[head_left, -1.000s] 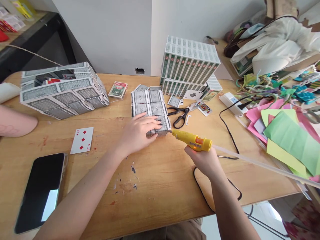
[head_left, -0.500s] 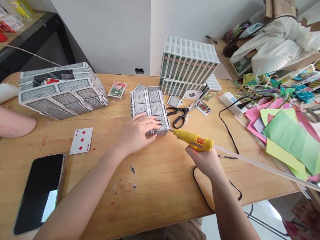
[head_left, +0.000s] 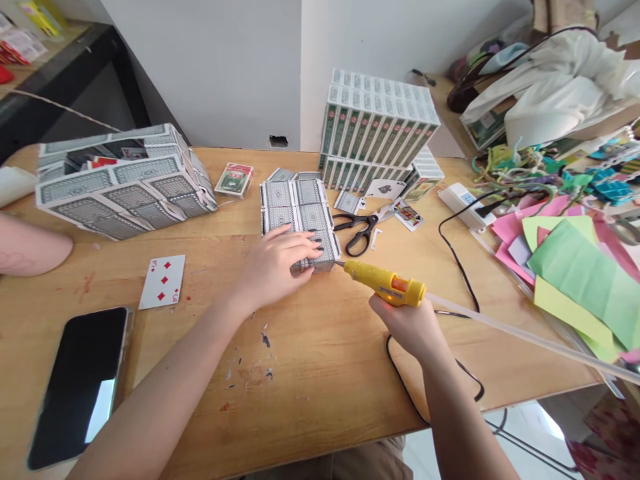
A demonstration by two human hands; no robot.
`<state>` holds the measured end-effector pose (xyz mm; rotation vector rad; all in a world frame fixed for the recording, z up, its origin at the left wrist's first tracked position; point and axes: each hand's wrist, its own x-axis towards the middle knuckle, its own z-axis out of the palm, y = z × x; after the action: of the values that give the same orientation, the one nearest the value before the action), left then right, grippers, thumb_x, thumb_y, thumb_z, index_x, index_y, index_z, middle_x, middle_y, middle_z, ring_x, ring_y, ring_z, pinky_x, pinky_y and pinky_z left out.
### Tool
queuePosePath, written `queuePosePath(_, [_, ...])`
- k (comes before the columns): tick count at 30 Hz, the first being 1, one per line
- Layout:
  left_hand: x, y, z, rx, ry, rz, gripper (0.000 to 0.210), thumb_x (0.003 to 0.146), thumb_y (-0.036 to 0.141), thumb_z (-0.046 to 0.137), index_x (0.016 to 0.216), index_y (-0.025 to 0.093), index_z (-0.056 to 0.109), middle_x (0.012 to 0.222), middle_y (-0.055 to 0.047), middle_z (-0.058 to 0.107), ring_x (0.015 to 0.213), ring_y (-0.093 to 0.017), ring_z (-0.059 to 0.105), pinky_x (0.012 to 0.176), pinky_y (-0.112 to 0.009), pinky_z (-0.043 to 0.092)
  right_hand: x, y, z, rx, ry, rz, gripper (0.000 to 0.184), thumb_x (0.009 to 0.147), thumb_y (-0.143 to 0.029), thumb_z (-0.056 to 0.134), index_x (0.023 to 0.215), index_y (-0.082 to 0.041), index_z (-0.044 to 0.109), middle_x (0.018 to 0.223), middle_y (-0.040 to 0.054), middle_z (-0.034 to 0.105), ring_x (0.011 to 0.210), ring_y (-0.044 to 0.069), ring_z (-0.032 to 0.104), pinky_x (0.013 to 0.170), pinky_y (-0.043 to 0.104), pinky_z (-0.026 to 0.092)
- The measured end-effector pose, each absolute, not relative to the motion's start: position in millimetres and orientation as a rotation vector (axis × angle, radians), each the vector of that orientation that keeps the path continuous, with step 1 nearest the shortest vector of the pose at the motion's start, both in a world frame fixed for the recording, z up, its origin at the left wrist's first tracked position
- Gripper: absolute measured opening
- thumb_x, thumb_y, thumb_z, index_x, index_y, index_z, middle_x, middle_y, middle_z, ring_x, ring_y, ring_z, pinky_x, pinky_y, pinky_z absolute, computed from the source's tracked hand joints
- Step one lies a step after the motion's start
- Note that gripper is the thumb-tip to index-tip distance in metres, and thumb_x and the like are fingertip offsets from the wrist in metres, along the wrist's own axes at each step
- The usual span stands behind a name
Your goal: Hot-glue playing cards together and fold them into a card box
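Note:
A box covered in grey-backed playing cards [head_left: 313, 215] lies in the middle of the table. My left hand [head_left: 280, 263] grips its near end, the fingers over the top and the thumb along the front side. In my right hand [head_left: 407, 327] is a yellow hot glue gun [head_left: 383, 283], its small light glowing orange. The nozzle points left and meets the box's near right corner, and a long clear glue stick [head_left: 510, 329] runs out of the gun's back. Black-handled scissors [head_left: 361, 233] lie just right of the box, among loose playing cards [head_left: 385, 189].
At the back stand stacked card packs [head_left: 375, 127]. A larger card-covered box [head_left: 130, 187], a card pack [head_left: 235, 181], a three of diamonds [head_left: 162, 282] and a phone [head_left: 80, 383] lie left. Rightward are a power strip [head_left: 465, 205], its black cord and coloured paper [head_left: 585, 280]. Another person's arm [head_left: 33, 247] rests at the left.
The glue gun has shifted very slightly left along the box's corner with my right hand. My left hand and the box stay put.

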<state>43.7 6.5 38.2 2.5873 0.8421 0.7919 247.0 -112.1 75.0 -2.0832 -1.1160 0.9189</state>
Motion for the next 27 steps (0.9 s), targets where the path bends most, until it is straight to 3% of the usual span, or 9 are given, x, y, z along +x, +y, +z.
queuePosePath(27, [43.2,6.2,38.1,2.575,0.843,0.789,0.016,0.081,0.017,0.060,0.093,0.024,0.067,0.109,0.000,0.073,0.116,-0.020,0.062,0.109,-0.046,0.040,247.1,-112.1,77.5,-2.054,-1.065,0.913,0.015,0.061,-0.022,0.050,0.058,-0.024,0.035,0.051,-0.0073,0.036,0.048,0.010,0.036,0.048,0.025,0.027])
